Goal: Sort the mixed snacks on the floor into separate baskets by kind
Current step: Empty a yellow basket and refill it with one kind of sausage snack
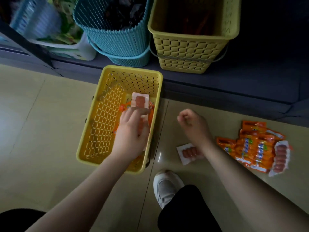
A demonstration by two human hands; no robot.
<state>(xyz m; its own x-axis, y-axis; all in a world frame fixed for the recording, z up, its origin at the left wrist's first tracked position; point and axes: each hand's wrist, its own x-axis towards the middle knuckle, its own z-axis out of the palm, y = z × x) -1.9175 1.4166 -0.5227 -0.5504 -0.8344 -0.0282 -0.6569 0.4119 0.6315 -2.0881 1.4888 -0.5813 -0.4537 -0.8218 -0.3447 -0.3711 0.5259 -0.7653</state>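
Left hand point(132, 131) inside the yellow basket point(93, 131), fingers straight, resting on a clear sausage pack point(140, 100) over orange packs. I judged kinds could get mixed there. Right of basket: right hand point(192, 123) curled, holding nothing; floor point(41, 148) pile of orange packs point(250, 148) unsorted.

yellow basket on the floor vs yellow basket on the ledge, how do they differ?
1. The floor basket is shallow and bright yellow; the ledge basket is deep and paler yellow.
2. The floor basket rests on the tiles, with the left hand inside it over sausage packs; the ledge basket stands on the dark ledge beside a teal basket, and its contents are too dark to tell.
Both are perforated plastic.
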